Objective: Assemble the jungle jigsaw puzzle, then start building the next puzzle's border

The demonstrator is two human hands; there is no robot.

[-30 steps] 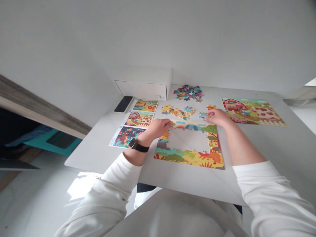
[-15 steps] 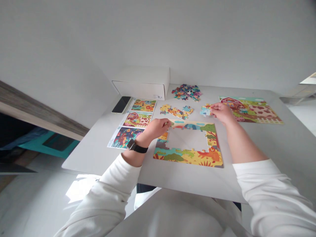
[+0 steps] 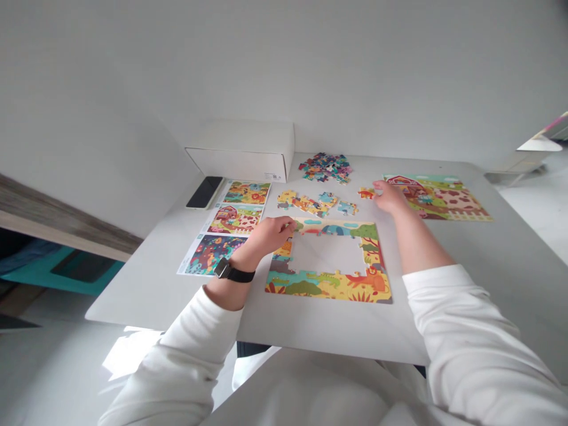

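Observation:
A jigsaw puzzle (image 3: 328, 290) with a finished border of animals and trees lies on the table, its middle open to the table top. At its upper left corner rests my left hand (image 3: 276, 232), fingers curled together; what they hold, if anything, is hidden. Beyond the upper right corner, my right hand (image 3: 390, 198) pinches the edge of an orange and yellow puzzle piece (image 3: 365, 193). A light blue puzzle piece (image 3: 347, 207) lies just left of it. Several yellow and blue loose pieces (image 3: 310, 206) are grouped above the border.
A heap of dark multicoloured pieces (image 3: 326, 167) lies at the back. A farm puzzle (image 3: 461, 201) sits at the right. To the left are a sheet of three pictures (image 3: 237, 218), a phone (image 3: 205, 192) and a white box (image 3: 239, 157) against the wall.
The light blue piece, formerly at my right fingers, now lies apart to the left. My right hand is now at the orange and yellow piece. My left hand stays at the corner; the view has shifted slightly.

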